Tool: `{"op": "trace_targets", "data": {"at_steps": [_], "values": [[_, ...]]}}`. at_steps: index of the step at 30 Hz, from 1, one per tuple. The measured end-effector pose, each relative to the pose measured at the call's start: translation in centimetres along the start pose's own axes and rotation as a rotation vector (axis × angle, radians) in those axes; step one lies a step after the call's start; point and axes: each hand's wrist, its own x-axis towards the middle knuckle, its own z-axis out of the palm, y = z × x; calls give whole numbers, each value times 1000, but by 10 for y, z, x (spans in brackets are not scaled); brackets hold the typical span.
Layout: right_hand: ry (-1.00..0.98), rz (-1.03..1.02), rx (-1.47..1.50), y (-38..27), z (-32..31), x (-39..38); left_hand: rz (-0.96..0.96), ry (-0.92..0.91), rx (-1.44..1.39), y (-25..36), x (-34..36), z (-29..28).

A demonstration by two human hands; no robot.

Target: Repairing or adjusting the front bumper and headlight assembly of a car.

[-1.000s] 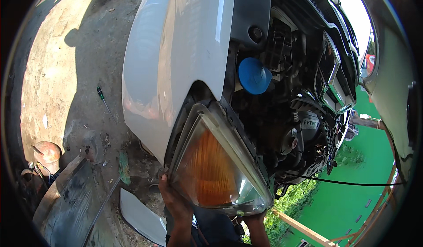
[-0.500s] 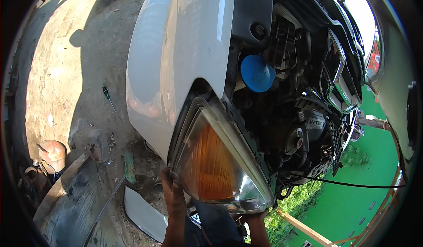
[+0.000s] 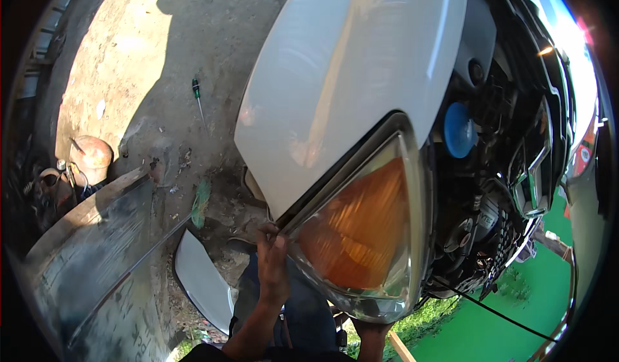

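Note:
A large headlight [image 3: 351, 233] with a clear lens and an amber section sits at the front corner of a white car, beside the fender [image 3: 335, 91]. My left hand [image 3: 274, 268] grips the lamp's left corner, its fingers curled at the seam with the fender's lower tip. Beneath the lamp's near end, my right hand [image 3: 372, 330] holds it from below; the headlight hides most of those fingers. A thin dark gap runs between lamp and fender. The back of the lamp is out of sight.
The engine bay [image 3: 471, 233] with a blue funnel [image 3: 459, 130] lies right of the lamp. A screwdriver [image 3: 196, 91], a white curved panel [image 3: 205, 281], a dark sheet [image 3: 97, 259] and a rusty round container [image 3: 91, 155] are on the ground at left. A dark rod [image 3: 496, 310] sticks out at right.
The view has swung, so the car appears farther right. The headlight's upper tip now sits closer in the fender's notch, and the dark opening there has narrowed. Both hands remain on the lamp.

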Motion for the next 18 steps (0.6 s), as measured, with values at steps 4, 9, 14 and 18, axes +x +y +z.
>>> {"op": "trace_targets", "data": {"at_steps": [4,9,14,18], "values": [[-179,67,28,5,-11,15,21,129,86,-4,10,-5],[-338,121,-132,-1,-22,24,19,-17,-66,-11,23,-9],[-471,149,-229,-11,-36,16,293,39,313,-24,25,-10],[-588,126,-27,-23,-46,22,297,44,371,-23,19,-5]]}}
